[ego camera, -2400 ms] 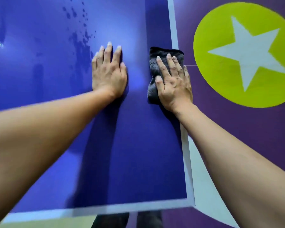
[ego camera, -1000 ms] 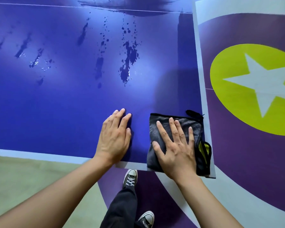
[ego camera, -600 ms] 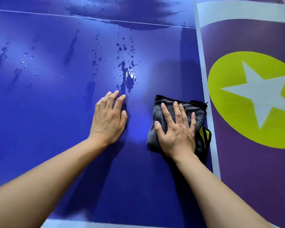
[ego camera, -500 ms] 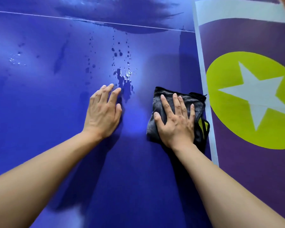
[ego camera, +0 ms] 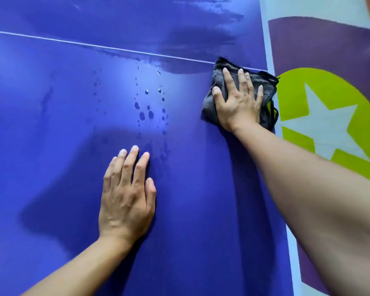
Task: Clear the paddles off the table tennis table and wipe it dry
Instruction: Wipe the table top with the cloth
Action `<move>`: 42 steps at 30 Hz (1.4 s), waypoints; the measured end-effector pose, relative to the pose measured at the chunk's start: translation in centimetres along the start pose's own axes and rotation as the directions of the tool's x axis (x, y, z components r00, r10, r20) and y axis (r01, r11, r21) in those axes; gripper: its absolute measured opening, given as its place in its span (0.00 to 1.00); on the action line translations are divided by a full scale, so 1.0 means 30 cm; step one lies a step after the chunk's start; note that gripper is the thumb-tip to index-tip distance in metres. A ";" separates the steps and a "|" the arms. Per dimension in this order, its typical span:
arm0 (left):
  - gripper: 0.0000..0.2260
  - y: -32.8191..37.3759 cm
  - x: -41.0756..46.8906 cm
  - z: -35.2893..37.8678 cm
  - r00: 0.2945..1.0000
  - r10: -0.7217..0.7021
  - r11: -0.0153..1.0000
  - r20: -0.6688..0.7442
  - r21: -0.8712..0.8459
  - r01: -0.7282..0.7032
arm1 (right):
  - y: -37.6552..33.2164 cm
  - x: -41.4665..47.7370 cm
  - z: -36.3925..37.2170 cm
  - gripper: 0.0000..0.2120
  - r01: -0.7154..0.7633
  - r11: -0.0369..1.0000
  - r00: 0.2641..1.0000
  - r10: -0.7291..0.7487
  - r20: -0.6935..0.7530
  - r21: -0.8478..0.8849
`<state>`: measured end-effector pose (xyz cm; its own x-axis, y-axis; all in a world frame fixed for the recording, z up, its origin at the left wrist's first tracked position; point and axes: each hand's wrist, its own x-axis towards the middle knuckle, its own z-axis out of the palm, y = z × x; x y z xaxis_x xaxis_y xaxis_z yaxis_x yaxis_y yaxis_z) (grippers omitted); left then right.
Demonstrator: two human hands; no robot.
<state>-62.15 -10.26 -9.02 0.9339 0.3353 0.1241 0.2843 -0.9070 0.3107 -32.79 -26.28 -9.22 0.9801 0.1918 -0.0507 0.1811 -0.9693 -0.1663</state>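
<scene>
I press right hand (ego camera: 237, 103) flat, fingers spread, on grey cloth (ego camera: 244, 82) to soak water; left hand (ego camera: 126, 197) flat, bracing on table (ego camera: 51, 146).

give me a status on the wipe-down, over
Left hand open, flat on blue table tennis table. Right hand open, pressing dark grey cloth by the right edge. Water droplets unwiped mid-table, wet smear past the white line.

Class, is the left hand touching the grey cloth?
Apart. The head view shows the left hand flat on the blue table, bare tabletop between it and the cloth under the right hand.
</scene>
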 end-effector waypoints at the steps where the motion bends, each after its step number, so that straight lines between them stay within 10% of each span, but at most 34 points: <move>1: 0.23 0.002 0.007 0.003 1.000 0.002 1.000 -0.005 0.003 -0.002 | -0.006 0.044 -0.001 0.31 -0.009 1.000 1.000 0.009 -0.006 0.002; 12: 0.23 0.004 0.016 -0.003 1.000 -0.007 0.999 0.022 0.043 0.006 | -0.060 0.008 0.008 0.30 -0.022 1.000 1.000 0.022 0.010 0.019; 26: 0.24 -0.008 -0.025 -0.027 0.996 0.028 0.998 0.086 0.058 -0.033 | -0.131 -0.836 0.063 0.30 0.135 0.990 0.991 -0.134 -0.027 0.041; 42: 0.26 -0.165 -1.164 -0.276 0.977 0.097 0.972 0.189 0.192 -0.134 | -0.093 -1.831 0.088 0.32 0.204 0.977 0.979 -0.202 -0.034 0.061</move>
<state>-97.97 -15.39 -7.08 0.9811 0.1916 -0.0270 0.1934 -0.9756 0.1042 -87.35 -33.70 -8.58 0.9255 0.3785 0.0175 0.3719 -0.8987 -0.2326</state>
